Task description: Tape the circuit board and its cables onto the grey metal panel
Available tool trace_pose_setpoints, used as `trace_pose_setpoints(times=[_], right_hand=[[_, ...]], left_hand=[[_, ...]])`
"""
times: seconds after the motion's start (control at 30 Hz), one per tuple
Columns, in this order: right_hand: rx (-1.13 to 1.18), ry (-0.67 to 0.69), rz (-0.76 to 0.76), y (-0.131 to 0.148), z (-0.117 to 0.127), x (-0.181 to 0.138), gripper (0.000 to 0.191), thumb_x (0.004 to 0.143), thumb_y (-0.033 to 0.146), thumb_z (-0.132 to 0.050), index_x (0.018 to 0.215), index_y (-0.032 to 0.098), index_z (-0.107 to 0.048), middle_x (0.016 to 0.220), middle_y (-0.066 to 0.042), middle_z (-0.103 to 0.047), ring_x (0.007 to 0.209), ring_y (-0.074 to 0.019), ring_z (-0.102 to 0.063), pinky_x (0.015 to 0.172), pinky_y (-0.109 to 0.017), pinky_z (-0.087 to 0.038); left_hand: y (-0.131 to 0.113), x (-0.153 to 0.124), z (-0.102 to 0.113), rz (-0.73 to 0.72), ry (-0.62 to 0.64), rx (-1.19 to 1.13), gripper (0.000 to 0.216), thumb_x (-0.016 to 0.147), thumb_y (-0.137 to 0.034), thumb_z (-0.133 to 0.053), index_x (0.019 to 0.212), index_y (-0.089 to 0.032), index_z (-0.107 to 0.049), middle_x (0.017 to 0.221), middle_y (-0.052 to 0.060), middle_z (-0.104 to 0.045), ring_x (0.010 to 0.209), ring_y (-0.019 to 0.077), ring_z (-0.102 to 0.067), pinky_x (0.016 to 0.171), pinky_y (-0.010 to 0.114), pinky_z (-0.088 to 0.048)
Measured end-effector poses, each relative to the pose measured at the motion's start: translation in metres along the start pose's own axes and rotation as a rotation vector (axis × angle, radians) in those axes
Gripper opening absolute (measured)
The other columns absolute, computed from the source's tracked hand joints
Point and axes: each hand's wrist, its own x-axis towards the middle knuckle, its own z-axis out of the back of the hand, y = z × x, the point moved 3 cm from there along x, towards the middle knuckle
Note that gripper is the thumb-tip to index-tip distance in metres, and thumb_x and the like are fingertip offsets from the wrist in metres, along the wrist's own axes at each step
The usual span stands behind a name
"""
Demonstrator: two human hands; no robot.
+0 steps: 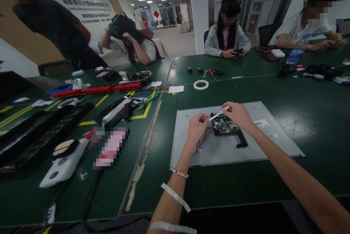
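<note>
A short strip of white tape (217, 114) is stretched between my two hands. My left hand (197, 127) pinches its near end, and my right hand (237, 114) pinches the far end. Just below the strip, a green circuit board (226, 125) sits in a black bracket (241, 139) on a flat grey metal panel (218, 155). Grey cables (201, 140) lie on the panel beside my left wrist. Two more tape strips (175, 197) cling to my left forearm, below a beaded bracelet.
A roll of white tape (201, 85) lies beyond the panel, near a screwdriver (212, 73) and other small tools. To the left are a white device (64, 163), a pink phone (112, 148) and long black trays (41, 135). Several people are around the table's far side.
</note>
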Motion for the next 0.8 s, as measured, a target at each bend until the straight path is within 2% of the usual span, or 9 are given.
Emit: trace_pose_setpoints(times=[0.13, 0.33, 0.8], right_hand=[[-0.074, 0.028, -0.017, 0.004, -0.014, 0.015, 0.019, 0.08, 0.023, -0.057, 0.094, 0.021, -0.068, 0.08, -0.002, -0.068, 0.076, -0.0152, -0.061, 0.07, -0.024, -0.041], [-0.169, 0.077, -0.039, 0.002, -0.028, 0.023, 0.017, 0.08, 0.023, -0.055, 0.091, 0.02, -0.069, 0.084, -0.004, -0.069, 0.08, -0.0155, -0.061, 0.068, -0.022, -0.04], [-0.211, 0.155, -0.009, -0.006, -0.038, 0.033, 0.017, 0.081, 0.023, -0.056, 0.091, 0.022, -0.07, 0.085, -0.004, -0.068, 0.081, -0.0158, -0.061, 0.069, -0.022, -0.041]], left_hand=[[0.003, 0.003, -0.008, 0.028, -0.041, 0.131, 0.016, 0.077, -0.016, -0.053, 0.086, -0.019, -0.065, 0.07, -0.001, -0.065, 0.068, 0.0137, -0.06, 0.069, 0.024, -0.044], [0.006, 0.009, -0.014, 0.051, 0.001, 0.277, 0.017, 0.078, -0.015, -0.054, 0.091, -0.02, -0.063, 0.076, 0.002, -0.068, 0.075, 0.0169, -0.063, 0.07, 0.026, -0.043], [0.009, 0.012, -0.02, 0.056, 0.035, 0.427, 0.013, 0.079, -0.017, -0.053, 0.084, -0.021, -0.064, 0.077, 0.003, -0.068, 0.075, 0.019, -0.062, 0.067, 0.027, -0.041]])
